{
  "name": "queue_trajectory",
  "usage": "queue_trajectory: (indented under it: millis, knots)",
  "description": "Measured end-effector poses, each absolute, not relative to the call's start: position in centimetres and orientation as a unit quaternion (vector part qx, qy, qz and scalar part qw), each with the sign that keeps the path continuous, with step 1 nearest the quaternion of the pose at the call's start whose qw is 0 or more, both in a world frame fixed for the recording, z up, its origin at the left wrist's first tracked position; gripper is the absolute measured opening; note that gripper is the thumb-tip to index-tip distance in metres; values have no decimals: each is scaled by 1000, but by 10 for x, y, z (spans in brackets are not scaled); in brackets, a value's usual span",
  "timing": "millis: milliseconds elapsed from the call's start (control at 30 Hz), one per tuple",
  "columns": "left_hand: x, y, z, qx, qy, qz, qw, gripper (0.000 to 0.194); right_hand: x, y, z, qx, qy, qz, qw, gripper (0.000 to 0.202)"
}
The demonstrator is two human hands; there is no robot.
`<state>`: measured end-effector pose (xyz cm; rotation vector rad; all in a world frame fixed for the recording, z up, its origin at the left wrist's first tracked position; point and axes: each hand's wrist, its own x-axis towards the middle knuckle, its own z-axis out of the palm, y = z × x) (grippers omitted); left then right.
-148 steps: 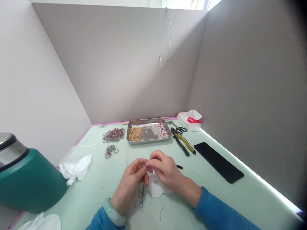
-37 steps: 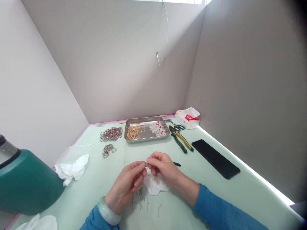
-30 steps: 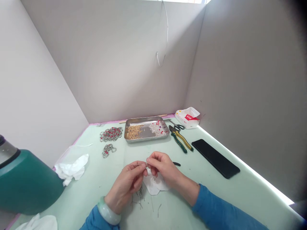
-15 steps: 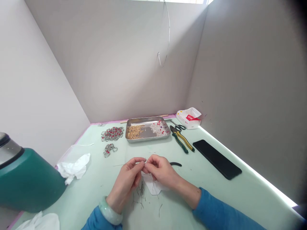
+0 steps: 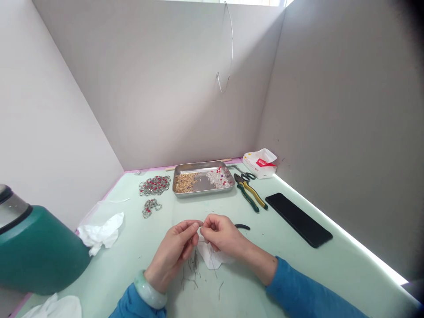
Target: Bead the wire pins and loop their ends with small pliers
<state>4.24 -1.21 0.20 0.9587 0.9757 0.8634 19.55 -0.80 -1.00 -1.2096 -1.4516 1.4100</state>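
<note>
My left hand [image 5: 175, 245] and my right hand [image 5: 223, 234] meet at the fingertips over the pale green table. Thumb and index finger of each are pinched on something tiny, too small to make out. Below them lie a white paper piece [image 5: 212, 258] and several thin wire bits [image 5: 194, 265]. A metal tray [image 5: 203, 193] beyond my hands holds gold beads [image 5: 185, 182] on its left and clear, red and dark beads [image 5: 219, 177] on its right. Two piles of wire rings with red beads [image 5: 155, 185] [image 5: 151, 207] lie left of the tray.
Green-yellow pliers [image 5: 250, 193], scissors [image 5: 247, 175] and a white-red packet [image 5: 260, 163] are at the back right. A black phone [image 5: 298, 220] lies nearer. A black curved handle [image 5: 242, 226] shows behind my right hand. Left stand a green bottle [image 5: 43, 251] and crumpled tissue [image 5: 102, 232].
The fingers of my left hand have straightened a little, and its index fingertip now reaches against my right fingertips. The thin wire seen left of my left hand no longer shows. The view has shifted slightly.
</note>
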Motion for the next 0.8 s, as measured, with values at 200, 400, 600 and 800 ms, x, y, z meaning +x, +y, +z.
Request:
queue_trajectory:
  millis: [200, 400, 600, 800]
  knots:
    - [43, -11, -2, 398, 427, 390, 712, 26, 195, -8, -8, -486, -565, 558, 365, 8]
    - [41, -10, -1, 384, 410, 386, 732, 23, 197, -16, 1, -474, -563, 576, 355, 8]
    - [41, -13, 5, 388, 431, 368, 727, 27, 233, -25, 13, -536, -664, 415, 316, 12]
    - [42, -14, 9, 378, 437, 376, 725, 25, 273, -34, 4, -579, -783, 156, 164, 23]
